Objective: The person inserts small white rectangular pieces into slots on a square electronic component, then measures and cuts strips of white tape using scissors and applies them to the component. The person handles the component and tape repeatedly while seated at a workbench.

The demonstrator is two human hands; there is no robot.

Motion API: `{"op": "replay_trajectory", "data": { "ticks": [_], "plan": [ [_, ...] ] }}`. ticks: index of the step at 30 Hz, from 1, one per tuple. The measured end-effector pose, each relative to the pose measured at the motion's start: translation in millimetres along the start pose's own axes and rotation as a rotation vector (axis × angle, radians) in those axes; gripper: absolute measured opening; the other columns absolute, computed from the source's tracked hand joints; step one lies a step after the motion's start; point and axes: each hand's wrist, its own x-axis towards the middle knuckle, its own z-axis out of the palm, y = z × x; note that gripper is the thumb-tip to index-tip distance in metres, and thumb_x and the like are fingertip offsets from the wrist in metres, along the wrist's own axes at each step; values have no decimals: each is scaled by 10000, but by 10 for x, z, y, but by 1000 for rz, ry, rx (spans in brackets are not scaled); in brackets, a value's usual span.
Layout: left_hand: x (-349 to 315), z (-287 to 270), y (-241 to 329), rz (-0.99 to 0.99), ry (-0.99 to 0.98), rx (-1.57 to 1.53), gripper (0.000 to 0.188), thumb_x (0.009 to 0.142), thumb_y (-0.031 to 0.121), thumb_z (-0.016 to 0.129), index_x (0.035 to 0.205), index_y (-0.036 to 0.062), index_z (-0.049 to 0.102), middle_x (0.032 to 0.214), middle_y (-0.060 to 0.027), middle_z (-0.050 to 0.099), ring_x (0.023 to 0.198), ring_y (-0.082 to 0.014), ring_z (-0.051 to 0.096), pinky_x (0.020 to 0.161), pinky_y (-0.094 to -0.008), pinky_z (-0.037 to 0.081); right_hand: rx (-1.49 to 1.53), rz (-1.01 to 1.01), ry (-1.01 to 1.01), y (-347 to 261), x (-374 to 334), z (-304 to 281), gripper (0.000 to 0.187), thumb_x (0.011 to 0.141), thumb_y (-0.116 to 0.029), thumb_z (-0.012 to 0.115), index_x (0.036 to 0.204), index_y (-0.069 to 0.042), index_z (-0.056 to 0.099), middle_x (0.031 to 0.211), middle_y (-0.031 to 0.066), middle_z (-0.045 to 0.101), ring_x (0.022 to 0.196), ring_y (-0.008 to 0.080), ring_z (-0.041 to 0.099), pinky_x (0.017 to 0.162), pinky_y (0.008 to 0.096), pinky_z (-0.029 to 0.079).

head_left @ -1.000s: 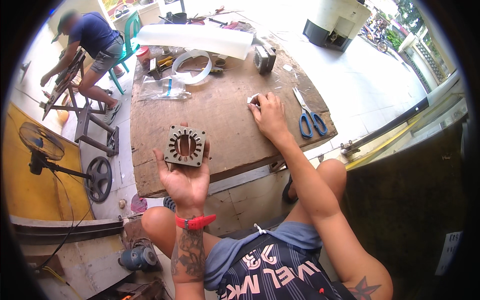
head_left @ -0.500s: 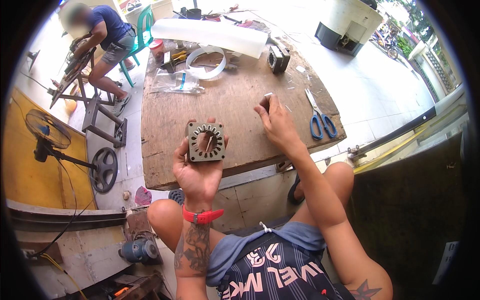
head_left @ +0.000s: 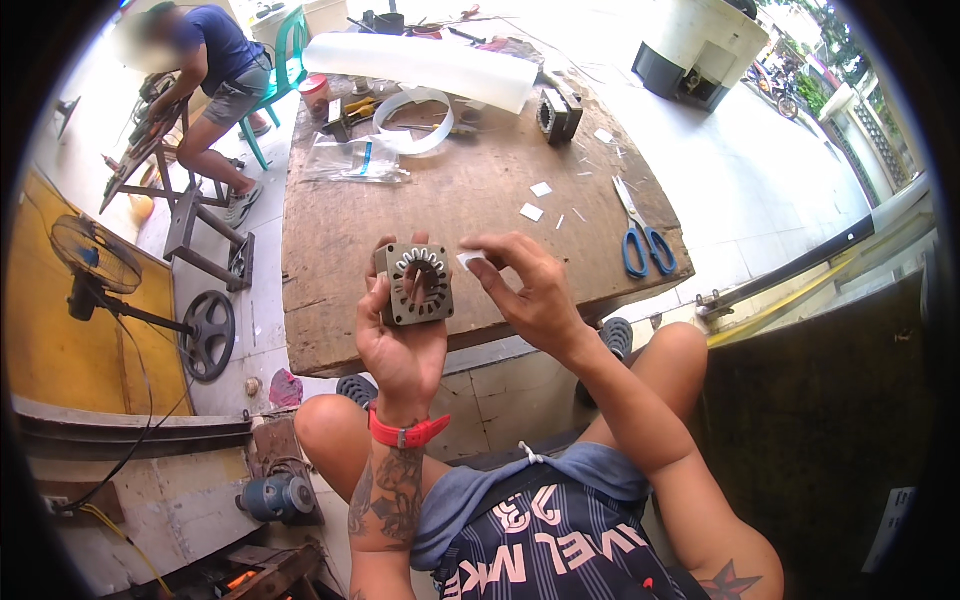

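Observation:
My left hand, a red watch strap at its wrist, is closed around a square motor stator core above the table's near edge. The core has a round bore ringed with slots; those along the upper side show white liners, while the lower ones look dark. Just right of it, my right hand pinches a small white slip of insulation paper between thumb and fingers, apart from the core. Several cut white slips lie on the wooden table, left of blue-handled scissors.
Farther back on the table are another stator core, a white translucent sheet roll, a curled white strip and a clear plastic bag. A person bends over work at far left. A fan stands left of the table.
My right hand has come back from the table's middle toward the core, bringing a white slip. Loose slips it had covered now show. The core has tilted slightly in my left hand.

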Motion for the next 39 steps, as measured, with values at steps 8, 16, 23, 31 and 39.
{"op": "replay_trajectory", "data": {
  "ticks": [8, 16, 23, 31, 39],
  "plan": [
    [-29, 8, -44, -21, 16, 21, 526, 1026, 243, 442, 1532, 106, 408, 1561, -200, 484, 1357, -258, 534, 1170, -423, 416, -214, -268, 33, 20, 7, 42, 294, 874, -12, 777, 1154, -67, 707, 1008, 98, 711, 908, 286, 696, 801, 378, 585],
    [-50, 34, -68, 32, 1, 80, 527, 1022, 232, 445, 1532, 108, 398, 1558, -190, 485, 1328, -245, 541, 1166, -414, 397, -309, -356, -87, -8, -38, 31, 349, 834, 21, 764, 1166, -75, 710, 1056, 102, 687, 940, 282, 686, 809, 388, 590],
    [-36, 2, -76, 41, 20, 74, 517, 1033, 247, 448, 1531, 115, 401, 1552, -189, 493, 1334, -239, 538, 1178, -411, 380, -243, -260, -63, 75, -89, 73, 351, 906, -63, 744, 1249, -104, 684, 1131, 104, 686, 1012, 285, 695, 835, 384, 594],
    [-10, -17, -57, 11, 11, -109, 515, 1067, 321, 449, 1522, 80, 457, 1540, -181, 516, 1414, -288, 500, 1205, -481, 378, -112, -220, -8, 49, -203, 211, 280, 974, -207, 725, 1225, -96, 669, 1270, 167, 646, 1218, 382, 596, 1023, 468, 495],
    [36, -1, 72, -45, 41, -204, 627, 1073, 501, 531, 1518, 64, 471, 1520, -230, 517, 1438, -368, 474, 1223, -524, 376, -716, 216, 75, 857, 215, -366, 257, 971, -254, 718, 1145, -66, 700, 1098, 182, 676, 1030, 326, 638, 963, 457, 469]
  ]
}}
